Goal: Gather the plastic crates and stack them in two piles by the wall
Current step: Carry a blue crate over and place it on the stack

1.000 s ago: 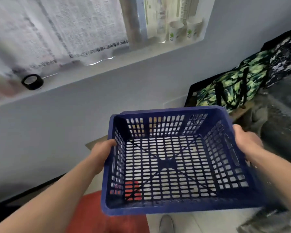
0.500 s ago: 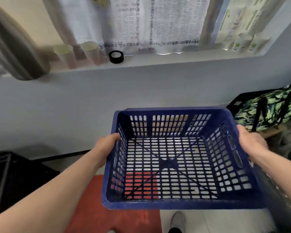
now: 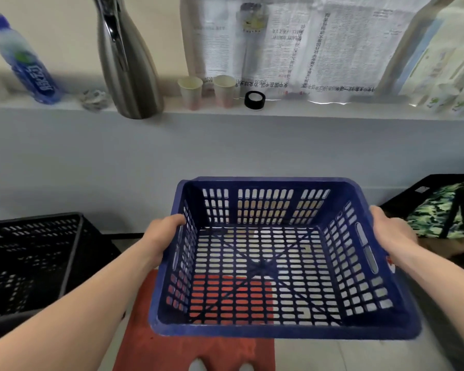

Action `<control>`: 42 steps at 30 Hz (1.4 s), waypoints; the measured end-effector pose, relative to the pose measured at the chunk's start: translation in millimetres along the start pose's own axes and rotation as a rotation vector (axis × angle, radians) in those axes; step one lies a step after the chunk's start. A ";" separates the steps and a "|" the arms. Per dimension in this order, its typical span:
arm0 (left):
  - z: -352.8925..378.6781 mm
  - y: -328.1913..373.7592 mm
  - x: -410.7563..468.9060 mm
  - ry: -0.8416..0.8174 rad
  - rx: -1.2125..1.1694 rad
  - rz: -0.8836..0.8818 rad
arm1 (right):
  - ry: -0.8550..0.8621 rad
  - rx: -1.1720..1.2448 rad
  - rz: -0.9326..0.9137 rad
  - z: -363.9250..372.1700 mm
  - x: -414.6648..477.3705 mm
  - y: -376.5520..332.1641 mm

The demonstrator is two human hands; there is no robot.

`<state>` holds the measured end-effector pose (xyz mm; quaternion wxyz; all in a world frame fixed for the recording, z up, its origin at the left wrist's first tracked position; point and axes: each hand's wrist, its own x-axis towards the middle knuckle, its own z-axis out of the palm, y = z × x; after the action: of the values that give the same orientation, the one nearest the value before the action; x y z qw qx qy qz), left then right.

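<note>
I hold an empty blue plastic crate (image 3: 276,330) with slotted walls and floor in the air in front of me, level and facing the grey wall. My left hand (image 3: 162,232) grips its left rim and my right hand (image 3: 393,231) grips its right rim. A black plastic crate (image 3: 35,253) stands on the floor against the wall at the lower left, apart from the blue one; its left part is cut off by the frame edge.
A red mat (image 3: 198,349) lies on the floor under the blue crate. A camouflage bag (image 3: 445,210) sits at the right by the wall. The ledge above carries a steel flask (image 3: 126,57), a bottle (image 3: 24,60), two paper cups (image 3: 206,91) and a black tape roll (image 3: 254,99).
My view has swung left along the wall, with the blue crate held the same way. The black crate, flask and bottle have come into sight; the bag has slid to the right edge.
</note>
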<state>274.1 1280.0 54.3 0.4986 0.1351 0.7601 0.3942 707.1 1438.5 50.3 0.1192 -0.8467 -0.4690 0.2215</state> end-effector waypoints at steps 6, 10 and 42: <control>-31.5 -15.9 -16.7 0.110 -0.044 -0.028 | -0.090 -0.018 -0.091 21.1 -5.6 -35.3; -47.3 -21.6 -26.1 0.152 -0.071 -0.033 | -0.138 -0.030 -0.136 31.4 -8.9 -48.9; -443.2 -75.6 -56.8 0.290 -0.234 0.104 | -0.254 -0.126 -0.567 164.4 -309.1 -259.4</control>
<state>-68.3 990.8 120.9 0.3751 0.0572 0.7650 0.5203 291.9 1313.7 94.3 0.0639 -0.6535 -0.7102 0.2538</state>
